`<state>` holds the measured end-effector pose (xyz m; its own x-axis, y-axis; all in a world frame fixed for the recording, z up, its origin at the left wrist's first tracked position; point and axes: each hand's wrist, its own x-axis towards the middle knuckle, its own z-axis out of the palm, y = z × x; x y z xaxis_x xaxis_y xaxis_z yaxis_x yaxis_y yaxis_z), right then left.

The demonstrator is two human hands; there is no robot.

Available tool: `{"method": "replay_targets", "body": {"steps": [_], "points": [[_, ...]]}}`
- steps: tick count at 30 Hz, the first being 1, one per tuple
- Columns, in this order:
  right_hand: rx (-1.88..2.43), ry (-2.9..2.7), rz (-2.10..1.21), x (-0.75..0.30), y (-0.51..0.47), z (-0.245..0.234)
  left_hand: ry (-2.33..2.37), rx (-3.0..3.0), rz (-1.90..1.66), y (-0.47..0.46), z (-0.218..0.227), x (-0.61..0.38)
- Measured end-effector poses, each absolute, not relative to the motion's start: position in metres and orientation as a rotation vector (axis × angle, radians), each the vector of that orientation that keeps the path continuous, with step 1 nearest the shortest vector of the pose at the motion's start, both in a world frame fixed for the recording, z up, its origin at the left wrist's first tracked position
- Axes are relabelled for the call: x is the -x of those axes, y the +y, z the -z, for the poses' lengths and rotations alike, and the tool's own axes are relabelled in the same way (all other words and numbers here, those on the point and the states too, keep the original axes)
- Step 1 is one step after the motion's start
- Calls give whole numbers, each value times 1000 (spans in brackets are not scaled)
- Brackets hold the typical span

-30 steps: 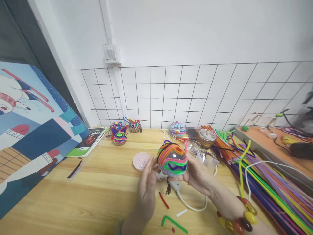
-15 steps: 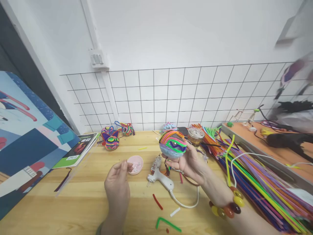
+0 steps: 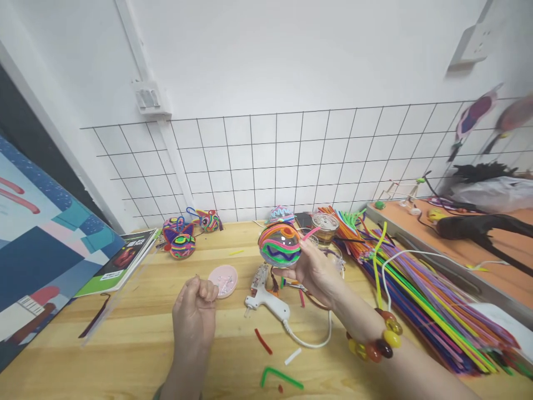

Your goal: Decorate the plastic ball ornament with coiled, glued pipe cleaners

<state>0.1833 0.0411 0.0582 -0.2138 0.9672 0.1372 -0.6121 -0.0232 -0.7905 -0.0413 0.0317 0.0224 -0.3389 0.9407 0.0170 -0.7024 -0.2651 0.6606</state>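
Observation:
My right hand (image 3: 317, 272) holds up a clear ball (image 3: 280, 244) wrapped in colourful pipe cleaners. Wavy purple, green, pink and orange strips cover it, with a bare see-through patch in the upper middle. A pink strip end sticks out by my thumb. My left hand (image 3: 195, 311) is closed, its fingertips pressed together beside a pink dish (image 3: 224, 281) of small pale pieces. Whatever the fingers pinch, if anything, is hidden. Below the ball, a white glue gun (image 3: 266, 300) lies on the wooden table.
Long pipe cleaners (image 3: 433, 311) lie in bundles at the right, beside an orange surface with a black tool (image 3: 478, 230). Finished ornaments (image 3: 182, 244) sit at the back left near a magazine (image 3: 120, 261). Cut green (image 3: 283, 376), red and white bits lie in front. The glue gun's cord (image 3: 310, 345) loops rightward.
The ball has turned in my right hand, showing its clear patch and purple zigzag. My left fingers have curled in more. The whole view has shifted slightly to the right.

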Motion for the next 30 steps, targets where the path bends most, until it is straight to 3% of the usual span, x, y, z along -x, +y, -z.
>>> {"method": "replay_targets", "body": {"steps": [11, 23, 30], "points": [[604, -947, -1498, -179, 42, -46, 825, -477, -1865, 30, -21, 36], [632, -841, -1679, -181, 43, -53, 789, -659, -1810, 19, -26, 27], [626, -870, -1691, -178, 39, -55, 1032, -829, -1829, 15, -19, 20]]}}
